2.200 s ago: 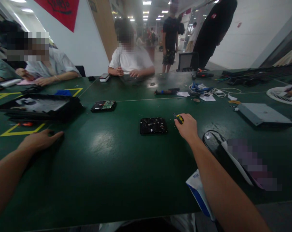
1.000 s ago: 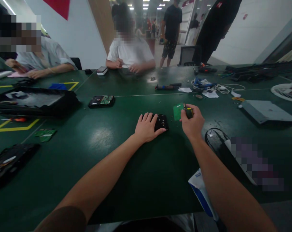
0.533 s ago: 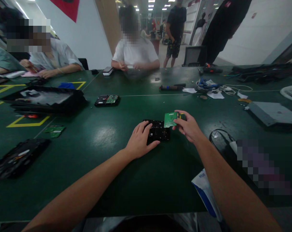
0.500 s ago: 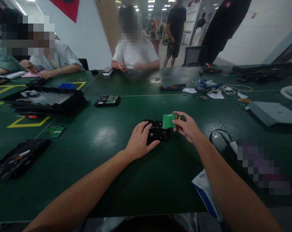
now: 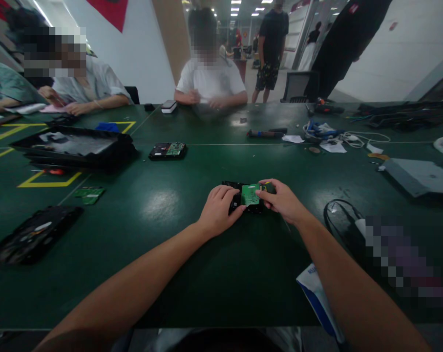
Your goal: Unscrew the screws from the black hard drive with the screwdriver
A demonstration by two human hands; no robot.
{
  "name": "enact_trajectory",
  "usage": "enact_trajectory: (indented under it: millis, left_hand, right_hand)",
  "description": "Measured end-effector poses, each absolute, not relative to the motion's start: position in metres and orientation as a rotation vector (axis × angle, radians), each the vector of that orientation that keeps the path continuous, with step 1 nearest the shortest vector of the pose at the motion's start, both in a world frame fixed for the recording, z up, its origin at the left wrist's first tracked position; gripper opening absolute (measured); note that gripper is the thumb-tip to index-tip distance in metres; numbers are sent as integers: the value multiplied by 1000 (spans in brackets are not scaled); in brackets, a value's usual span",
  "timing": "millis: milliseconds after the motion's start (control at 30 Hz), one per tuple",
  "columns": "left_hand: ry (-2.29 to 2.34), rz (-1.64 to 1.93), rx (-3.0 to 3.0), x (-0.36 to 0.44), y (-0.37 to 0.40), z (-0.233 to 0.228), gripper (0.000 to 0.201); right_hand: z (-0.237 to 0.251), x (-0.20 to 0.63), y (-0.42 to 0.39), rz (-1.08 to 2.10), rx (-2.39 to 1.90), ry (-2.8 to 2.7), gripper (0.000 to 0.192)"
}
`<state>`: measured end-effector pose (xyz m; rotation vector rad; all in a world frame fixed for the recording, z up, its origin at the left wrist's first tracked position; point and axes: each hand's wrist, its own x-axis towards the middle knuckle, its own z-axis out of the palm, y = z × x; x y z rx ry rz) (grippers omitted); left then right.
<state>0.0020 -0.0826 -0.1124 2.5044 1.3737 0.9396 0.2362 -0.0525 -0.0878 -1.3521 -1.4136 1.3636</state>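
A black hard drive (image 5: 231, 187) lies on the green table (image 5: 162, 230) in front of me. My left hand (image 5: 218, 211) rests on its near left side, fingers curled over the edge. My right hand (image 5: 283, 199) pinches a small green circuit board (image 5: 249, 194) and holds it flat on top of the drive. A yellow-and-black screwdriver handle (image 5: 266, 184) shows just behind my right fingers, tucked in the same hand.
A second drive (image 5: 167, 150) lies farther back, a black tray (image 5: 73, 146) at the left, a loose green board (image 5: 90, 194) and an opened drive (image 5: 32, 233) near left. Cables and tools (image 5: 327, 134) sit back right, a grey plate (image 5: 417, 175) right. People sit across the table.
My left hand came over from the far left onto the drive. My right hand picked up the green board and lowered it onto the drive's top.
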Motion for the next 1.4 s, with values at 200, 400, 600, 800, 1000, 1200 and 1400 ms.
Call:
enact_trajectory:
  millis: [200, 400, 600, 800, 1000, 1200, 1400]
  left_hand:
    - [1284, 927, 2559, 4, -82, -111, 34]
    - [1177, 935, 2689, 5, -82, -115, 31]
    - [1131, 938, 2738, 7, -84, -115, 31]
    - [1153, 871, 2761, 9, -86, -113, 36]
    - [1149, 836, 2775, 9, -86, -110, 36]
    - [1147, 787, 2781, 10, -87, -110, 37]
    - [1153, 769, 2795, 11, -87, -111, 36]
  right_hand:
    - [-98, 240, -48, 1203, -1424, -1488, 46]
    - [-100, 243, -45, 1089, -1541, -1540, 41]
    - [-104, 244, -44, 1074, -1526, -1576, 40]
    - [-105, 244, -44, 1049, -1515, -1604, 39]
    - [-104, 244, -44, 1000, -1525, -1645, 37]
    - [-108, 245, -43, 943, -1513, -1664, 36]
    - [-112, 246, -41, 908, -1526, -1699, 36]
